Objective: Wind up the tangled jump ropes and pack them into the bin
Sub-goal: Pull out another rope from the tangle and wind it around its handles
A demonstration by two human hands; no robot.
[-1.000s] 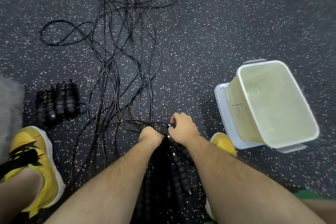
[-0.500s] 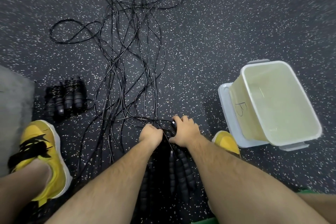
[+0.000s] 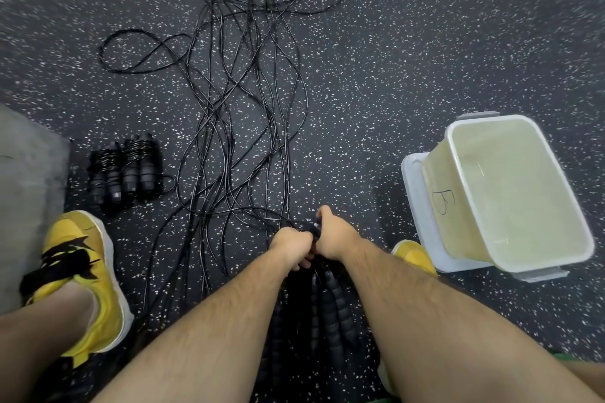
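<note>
Several black jump ropes (image 3: 242, 127) lay tangled on the speckled dark floor (image 3: 425, 42), their cords running in loose loops from the far edge of view down to the person's hands. Left hand (image 3: 291, 244): fingers curled in a fist round the gathered cords. Right hand (image 3: 337, 235): touching the left, fingers curled round a black handle end in the same bunch. Ribbed black handles (image 3: 330, 301) showed below both hands, between the forearms. Two wound bundles (image 3: 126, 170) sat side by side at left, just apart from the tangle, near a grey mat (image 3: 29, 180). Pale translucent bin (image 3: 510, 193), open top, handwritten mark on its near wall, stood at right on a white lid (image 3: 414, 193), well apart from the ropes. Left yellow shoe (image 3: 82, 271) was beside the mat; right yellow shoe (image 3: 414, 255) was just beside the lid.
</note>
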